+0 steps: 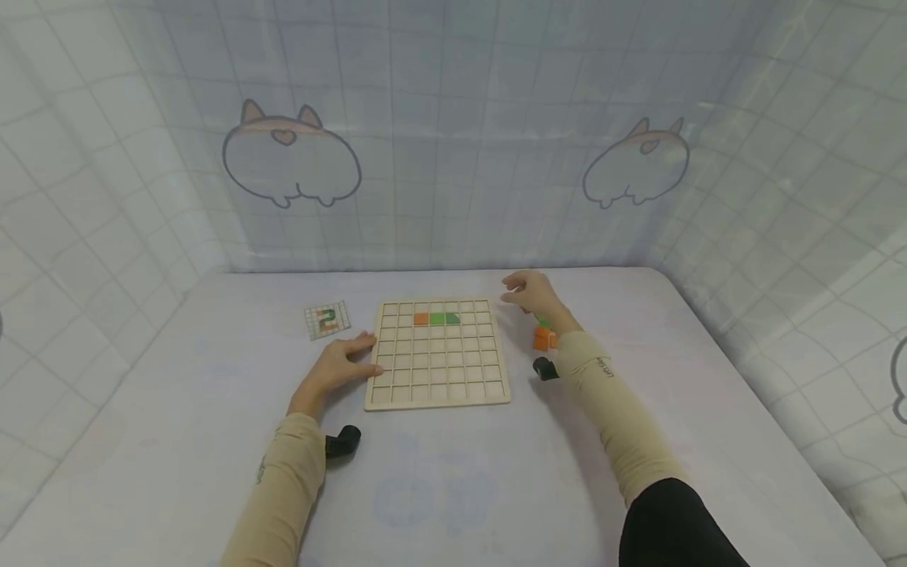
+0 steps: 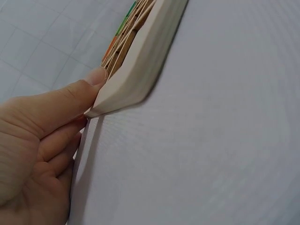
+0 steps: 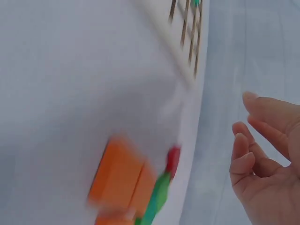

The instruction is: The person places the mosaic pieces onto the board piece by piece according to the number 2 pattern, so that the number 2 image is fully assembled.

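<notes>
A pale wooden grid board (image 1: pixel 442 370) lies on the table, with an orange tile (image 1: pixel 421 319), a green tile (image 1: pixel 437 319) and a darker green, slanted tile (image 1: pixel 453 319) in a row near its far side. My left hand (image 1: pixel 340 364) rests at the board's left edge, thumb laid over the rim (image 2: pixel 124 84) and fingers beside it. Beyond the right edge my right hand (image 1: pixel 533 293) hovers, its thumb and fingers bent and parted around nothing. Under that wrist are orange pieces (image 3: pixel 117 178), a green piece (image 3: pixel 161 192) and a red piece (image 3: pixel 173 161), blurred in the right wrist view.
A small card (image 1: pixel 327 320) printed with a coloured grid pattern lies left of the board. Black wrist-camera mounts (image 1: pixel 343 442) stick out inward from both sleeves. Tiled-pattern curtains (image 1: pixel 453 157) enclose the white table (image 1: pixel 439 488) at the back and sides.
</notes>
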Demonstrator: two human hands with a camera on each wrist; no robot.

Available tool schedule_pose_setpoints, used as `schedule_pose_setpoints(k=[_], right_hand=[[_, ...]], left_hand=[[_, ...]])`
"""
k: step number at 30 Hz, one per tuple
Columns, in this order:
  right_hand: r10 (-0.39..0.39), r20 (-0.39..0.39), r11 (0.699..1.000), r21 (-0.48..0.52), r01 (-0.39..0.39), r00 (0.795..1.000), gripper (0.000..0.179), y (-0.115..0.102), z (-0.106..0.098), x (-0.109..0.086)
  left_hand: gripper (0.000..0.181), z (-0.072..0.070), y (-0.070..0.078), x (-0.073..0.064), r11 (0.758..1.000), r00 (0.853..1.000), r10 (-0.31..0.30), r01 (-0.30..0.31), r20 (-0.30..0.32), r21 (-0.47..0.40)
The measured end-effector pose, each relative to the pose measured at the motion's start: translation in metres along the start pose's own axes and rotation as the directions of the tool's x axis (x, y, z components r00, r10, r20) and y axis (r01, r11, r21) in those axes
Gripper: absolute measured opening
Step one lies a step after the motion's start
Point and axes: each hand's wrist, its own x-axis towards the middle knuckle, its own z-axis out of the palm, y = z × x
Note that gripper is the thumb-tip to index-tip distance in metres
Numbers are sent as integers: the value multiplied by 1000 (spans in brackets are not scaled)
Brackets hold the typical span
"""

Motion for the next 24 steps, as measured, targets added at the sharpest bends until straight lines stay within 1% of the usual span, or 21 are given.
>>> schedule_pose_setpoints(k=[2,5,8,10,11,14,15,18,19,22,23,24], right_hand=[[49,-2,999,-14,-49,999,41,10,-9,-5],[101,-2,993,-57,-100,995,42,24,-19,-14],[175,20,984,-47,-173,984,44,36,-27,-22],[221,35,975,-24,-221,975,45,43,-30,-27],[232,41,973,-25,-231,972,44,47,-31,-30],[291,59,957,6,-291,955,43,55,-32,-37],[299,64,954,-3,-299,952,43,57,-32,-39],[348,93,937,-1,-350,933,46,62,-31,-43],[350,103,936,-8,-351,931,48,63,-30,-44],[336,105,942,-38,-334,936,55,66,-27,-42],[315,100,949,-53,-311,944,58,66,-26,-41],[307,90,951,-61,-303,947,59,67,-25,-40]], left_hand=[[75,-1,1,0,1000,1000,-12,12,1,-1],[76,-1,2,0,1000,1000,-16,16,8,8],[77,-1,2,1,1000,1000,-18,18,7,14],[77,-1,2,1,1000,1000,-16,16,3,15],[76,-1,1,1,1000,1000,-13,13,3,15],[75,-1,1,0,1000,1000,-10,10,-3,9],[75,-1,1,0,1000,1000,-8,8,0,10],[75,-1,2,-1,1000,1000,-13,13,6,8],[76,-1,3,-1,1000,1000,-13,13,9,11],[75,-1,3,-2,1000,1000,-18,18,12,10],[75,-1,3,-2,1000,1000,-17,17,13,11],[75,-1,3,-1,1000,1000,-18,18,11,10]])
